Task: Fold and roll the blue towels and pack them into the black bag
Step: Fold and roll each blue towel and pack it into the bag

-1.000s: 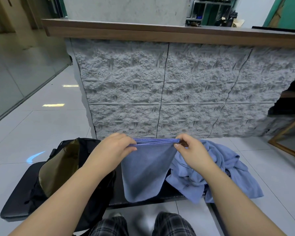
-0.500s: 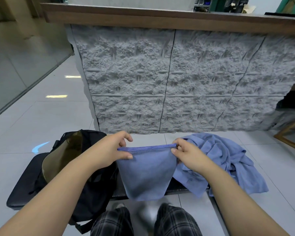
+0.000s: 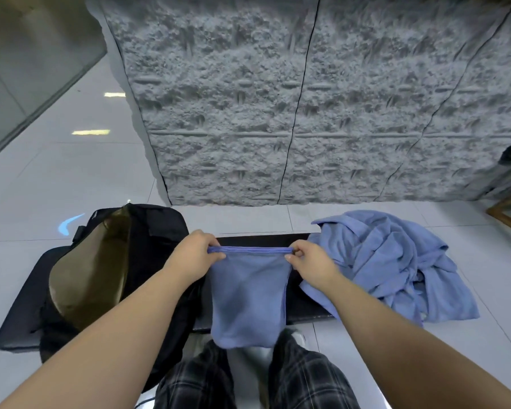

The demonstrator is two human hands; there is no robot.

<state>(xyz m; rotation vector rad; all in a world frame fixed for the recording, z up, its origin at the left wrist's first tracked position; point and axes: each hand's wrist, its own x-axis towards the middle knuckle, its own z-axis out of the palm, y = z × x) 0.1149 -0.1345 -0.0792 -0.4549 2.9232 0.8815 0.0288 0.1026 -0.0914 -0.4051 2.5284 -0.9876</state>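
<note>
Left hand (image 3: 196, 255) and right hand (image 3: 310, 262) each pinch a top corner of a folded blue towel (image 3: 248, 299), hanging above a black bench (image 3: 301, 305). Unfolded towels (image 3: 396, 267) remain heaped right; the open black bag (image 3: 148, 240) looks unpacked.

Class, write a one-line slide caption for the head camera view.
Both hands, left hand and right hand, pinch a folded blue cloth towel beside an open black fabric bag.

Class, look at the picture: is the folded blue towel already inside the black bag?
No: the folded towel hangs between the left hand and right hand, outside the black bag.
</note>
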